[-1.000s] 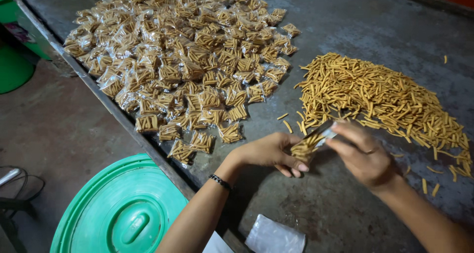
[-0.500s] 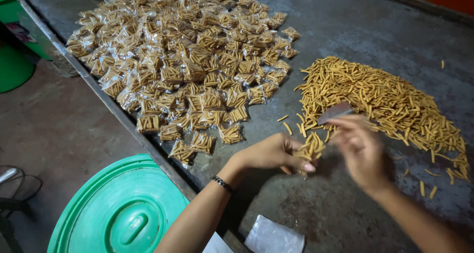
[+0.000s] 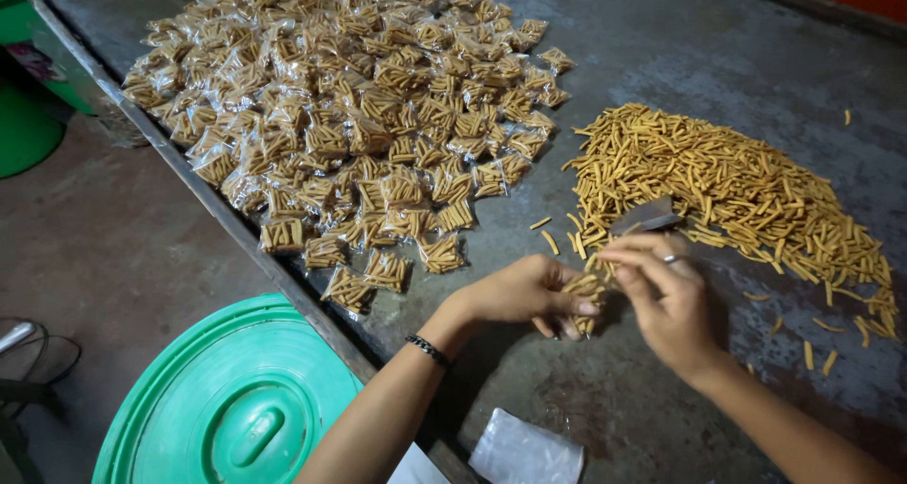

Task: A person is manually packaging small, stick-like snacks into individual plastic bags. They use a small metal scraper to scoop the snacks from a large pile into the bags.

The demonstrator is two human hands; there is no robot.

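My left hand [image 3: 525, 293] grips a small clear bag of yellow snack sticks [image 3: 584, 300] just above the grey table [image 3: 661, 31]. My right hand [image 3: 665, 300] pinches the bag's top, and a flap of clear plastic [image 3: 646, 216] sticks up from its fingers. A ring sits on one right finger and a dark bracelet on the left wrist. Right behind my hands lies a loose heap of yellow sticks [image 3: 727, 186]. To the left spreads a big pile of filled small bags [image 3: 359, 106].
A green round lid [image 3: 236, 408] sits below the table's left edge. Empty clear bags [image 3: 527, 451] lie at the near table edge. Part of a green tub [image 3: 24, 116] stands at far left on the concrete floor. Stray sticks [image 3: 817, 342] lie scattered at right.
My hands stayed in place by the heap's near edge. My right hand's fingers shifted over the bag's top while the left kept hold of the bag.
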